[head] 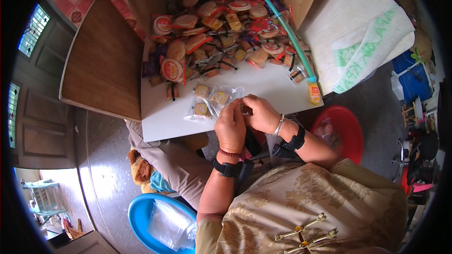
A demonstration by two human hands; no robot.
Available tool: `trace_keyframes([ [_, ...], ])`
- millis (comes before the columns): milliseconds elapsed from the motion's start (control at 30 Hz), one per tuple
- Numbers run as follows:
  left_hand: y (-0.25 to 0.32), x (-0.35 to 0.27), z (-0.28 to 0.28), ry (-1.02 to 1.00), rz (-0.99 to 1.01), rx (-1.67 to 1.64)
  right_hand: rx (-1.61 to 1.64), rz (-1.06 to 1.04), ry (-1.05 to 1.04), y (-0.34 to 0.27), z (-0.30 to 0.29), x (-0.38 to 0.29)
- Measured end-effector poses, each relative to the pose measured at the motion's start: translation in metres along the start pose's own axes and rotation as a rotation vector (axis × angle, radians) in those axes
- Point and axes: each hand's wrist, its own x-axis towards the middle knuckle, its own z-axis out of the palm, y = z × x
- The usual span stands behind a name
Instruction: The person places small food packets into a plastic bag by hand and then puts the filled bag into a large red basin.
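On the front of the white tabletop [166, 123] lies a clear plastic bag [190, 114] holding three small wrapped snacks [219, 97]. My left hand [231, 125] and my right hand [262, 113] meet at the bag's near right corner, fingertips pinched together on its edge. My fingers hide part of that edge. Just beyond the bag, a heap of individually wrapped crackers and small snacks [208, 38] fills the back of the table. One small wrapped snack [172, 91] lies left of the bag.
Cardboard walls [307, 0] enclose the heap, with a brown wooden board [102, 63] at left. A teal tube [295, 40] lies along the right side, near a yellow packet [314, 93]. Lower down are a blue basin [136, 215] of plastic bags and a red basin [353, 137] with packed bags.
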Motion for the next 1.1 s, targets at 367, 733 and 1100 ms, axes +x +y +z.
trace_keyframes([
  [367,0.003,-0.003,-0.002,-0.019,-0.018,0.022,-0.01,0.099,-0.056,0.02,0.031,0.008],
  [733,0.003,-0.009,-0.015,-0.062,-0.118,-0.032,-0.13,0.035,0.093,0.013,0.034,0.0],
  [1100,-0.018,-0.012,-0.026,-0.133,0.093,0.657,0.001,0.431,0.264,0.011,0.019,-0.002],
])
